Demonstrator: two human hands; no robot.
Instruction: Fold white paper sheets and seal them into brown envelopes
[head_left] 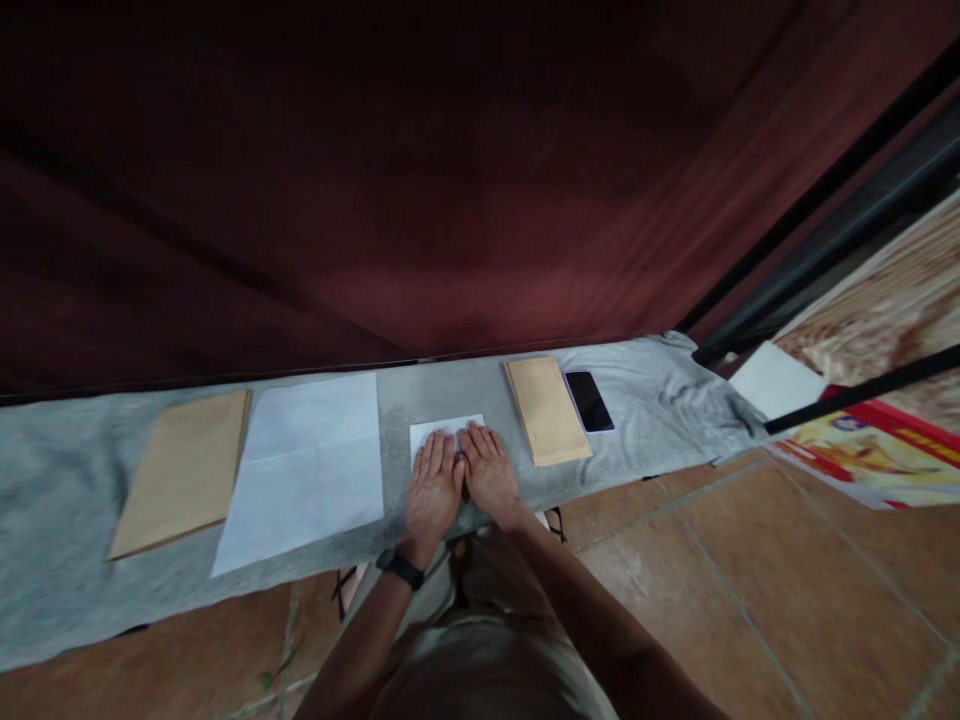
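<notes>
A small folded sheet of white paper [448, 424] lies on the grey cloth in front of me, mostly covered by my hands. My left hand [435, 487] rests flat on its left part, fingers stretched out. Beside it, my right hand [487, 468] presses flat on the right part, thumbs nearly touching. To the left lies a larger white sheet [311, 470] with a crease across its middle. Just right of my hands sits a stack of brown envelopes [550, 410], and a dark-screened phone [589, 401] is next to it.
Larger brown envelopes [184, 465] lie at the far left of the narrow, cloth-covered table [67, 520]. A dark red curtain [450, 200] hangs behind it. At the right are black metal bars [825, 190] and a red and yellow printed box [885, 450], above a tiled floor [697, 580].
</notes>
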